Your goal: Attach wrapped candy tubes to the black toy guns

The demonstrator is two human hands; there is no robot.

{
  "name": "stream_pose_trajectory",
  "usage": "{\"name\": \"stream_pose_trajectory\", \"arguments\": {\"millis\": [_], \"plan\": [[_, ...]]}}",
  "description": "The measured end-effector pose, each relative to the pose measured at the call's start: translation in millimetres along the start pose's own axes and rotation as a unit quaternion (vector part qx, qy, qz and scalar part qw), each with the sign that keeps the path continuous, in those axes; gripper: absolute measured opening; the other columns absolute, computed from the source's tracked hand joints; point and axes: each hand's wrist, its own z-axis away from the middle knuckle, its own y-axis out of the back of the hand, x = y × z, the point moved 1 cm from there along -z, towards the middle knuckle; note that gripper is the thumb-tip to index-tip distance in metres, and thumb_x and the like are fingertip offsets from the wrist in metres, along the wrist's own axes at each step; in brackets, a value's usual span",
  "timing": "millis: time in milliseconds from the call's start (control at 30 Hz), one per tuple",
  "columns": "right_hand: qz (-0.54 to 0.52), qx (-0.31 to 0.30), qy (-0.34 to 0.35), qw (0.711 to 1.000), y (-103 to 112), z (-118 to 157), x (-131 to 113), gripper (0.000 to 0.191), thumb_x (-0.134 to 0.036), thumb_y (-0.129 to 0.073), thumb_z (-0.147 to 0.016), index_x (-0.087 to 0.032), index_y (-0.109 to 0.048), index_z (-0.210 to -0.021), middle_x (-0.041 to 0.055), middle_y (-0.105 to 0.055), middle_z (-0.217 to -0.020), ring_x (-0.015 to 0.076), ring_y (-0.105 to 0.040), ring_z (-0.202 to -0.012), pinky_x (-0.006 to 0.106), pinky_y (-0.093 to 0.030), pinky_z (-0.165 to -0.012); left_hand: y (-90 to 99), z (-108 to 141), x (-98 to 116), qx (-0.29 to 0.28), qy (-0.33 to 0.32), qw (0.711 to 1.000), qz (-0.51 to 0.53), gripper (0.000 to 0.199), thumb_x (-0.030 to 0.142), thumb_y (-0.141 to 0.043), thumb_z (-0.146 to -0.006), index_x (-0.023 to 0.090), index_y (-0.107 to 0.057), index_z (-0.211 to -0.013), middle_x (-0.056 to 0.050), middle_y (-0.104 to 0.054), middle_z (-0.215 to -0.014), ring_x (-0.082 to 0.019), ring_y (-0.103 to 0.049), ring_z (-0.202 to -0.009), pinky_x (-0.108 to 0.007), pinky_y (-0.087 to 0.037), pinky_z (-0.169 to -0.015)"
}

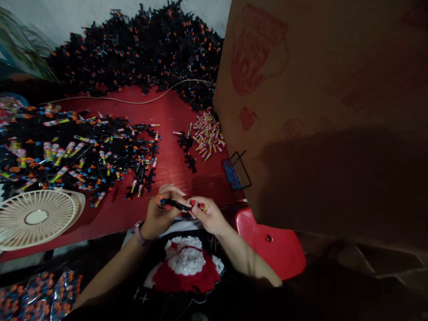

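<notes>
Close to my body, just over the table's front edge, both hands meet around a small black toy gun (175,205) with an orange and blue tip. My left hand (162,218) is closed on its tip end, with a band on the wrist. The fingers of my right hand (210,217) are closed at the other end of the gun, on small red-capped tubes (202,206); how many is partly hidden. Beyond my hands lie a few black toy guns (190,161) and a pile of pink and yellow wrapped tubes (207,133).
Toy guns with tubes attached (83,151) cover the red table's (170,160) left side, behind a cream fan (36,217). A big heap of black toy guns (143,49) rises at the back, near a thin cable (133,102). A tall cardboard box (301,111) and red stool (270,245) stand right.
</notes>
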Motion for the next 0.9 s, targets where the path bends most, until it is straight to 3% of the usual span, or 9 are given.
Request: {"name": "stream_pose_trajectory", "arguments": {"millis": [133,267,367,433,500,633,733,833,900], "plan": [[-0.002,-0.005,-0.035,0.999,8,-11,26,0.06,-0.081,-0.06,-0.1,-0.022,-0.063,-0.089,-0.0006,-0.059,-0.069,0.013,-0.045,-0.054,0.026,-0.037,-0.053,-9.1,-3,-21,0.013,0.045,0.999,0.022,0.022,0.043,-0.077,-0.098,0.022,-0.075,-0.106,-0.007,-0.078,-0.095,-0.024,-0.075,-0.091,-0.041,-0.062,-0.087],[0.16,0.136,-0.03,0.977,45,-34,51,0.049,-0.067,-0.053,-0.105,-0.021,-0.068,-0.109,0.0053,-0.072,-0.084,0.0186,-0.065,-0.064,0.03,-0.053,-0.065,33.5,-33,-46,0.129,0.147,0.95,-0.245,0.035,0.048,-0.065,-0.101,0.019,-0.063,-0.121,-0.003,-0.068,-0.082,-0.022,-0.069,-0.075,-0.038,-0.059,-0.074],[0.287,0.241,0.008,0.927,70,-42,65,0.037,-0.051,-0.054,-0.106,-0.021,-0.069,-0.121,0.0119,-0.079,-0.103,0.0251,-0.075,-0.088,0.035,-0.058,-0.081,78.4,-60,-50,0.199,0.16,0.893,-0.371,0.043,0.046,-0.071,-0.094,0.013,-0.065,-0.122,-0.013,-0.07,-0.092,-0.038,-0.07,-0.104,-0.057,-0.055,-0.093],[0.319,0.264,0.017,0.91,78,-42,74,0.037,-0.045,-0.057,-0.105,-0.021,-0.065,-0.131,0.015,-0.079,-0.116,0.0274,-0.077,-0.101,0.036,-0.058,-0.086,88.9,-71,-50,0.216,0.134,0.881,-0.399,0.043,0.048,-0.073,-0.093,0.016,-0.068,-0.121,-0.023,-0.072,-0.113,-0.05,-0.061,-0.129,-0.067,-0.047,-0.1],[0.332,0.257,0.012,0.908,79,-42,82,0.037,-0.044,-0.058,-0.105,-0.02,-0.063,-0.133,0.0152,-0.078,-0.115,0.0282,-0.077,-0.103,0.036,-0.058,-0.086,75.3,-75,-53,0.172,0.102,0.878,-0.434,0.041,0.047,-0.07,-0.098,0.018,-0.071,-0.126,-0.028,-0.069,-0.129,-0.053,-0.053,-0.139,-0.07,-0.044,-0.103],[0.366,0.245,0.046,0.896,78,-42,85,0.031,-0.044,-0.051,-0.109,-0.021,-0.068,-0.121,0.0152,-0.075,-0.115,0.0287,-0.073,-0.109,0.04,-0.058,-0.096,3.8,-78,-70,-0.007,0.067,0.885,-0.461,0.045,0.033,-0.061,-0.104,0.019,-0.069,-0.146,-0.023,-0.066,-0.137,-0.043,-0.058,-0.13,-0.063,-0.048,-0.108],[0.386,0.257,0.077,0.883,81,-41,82,0.033,-0.043,-0.05,-0.109,-0.021,-0.073,-0.112,0.0174,-0.067,-0.124,0.0291,-0.068,-0.115,0.04,-0.056,-0.101,-40.0,-88,-84,-0.119,0.083,0.86,-0.489,0.055,0.019,-0.052,-0.105,0.029,-0.063,-0.158,-0.021,-0.058,-0.156,-0.042,-0.053,-0.14,-0.061,-0.048,-0.11],[0.38,0.262,0.072,0.884,84,-40,80,0.038,-0.049,-0.05,-0.109,-0.02,-0.074,-0.11,0.0164,-0.064,-0.119,0.028,-0.068,-0.107,0.039,-0.057,-0.094,-52.1,-101,-93,-0.19,0.101,0.825,-0.523,0.063,0.011,-0.043,-0.105,0.03,-0.057,-0.163,-0.019,-0.043,-0.173,-0.043,-0.043,-0.152,-0.063,-0.046,-0.112],[0.364,0.267,0.072,0.889,84,-40,79,0.041,-0.052,-0.047,-0.11,-0.02,-0.072,-0.106,0.014,-0.066,-0.11,0.0264,-0.068,-0.102,0.037,-0.056,-0.091,-46.8,-107,-95,-0.205,0.101,0.809,-0.542,0.06,0.011,-0.04,-0.106,0.026,-0.06,-0.16,-0.021,-0.048,-0.17,-0.041,-0.049,-0.146,-0.06,-0.047,-0.111]]}}
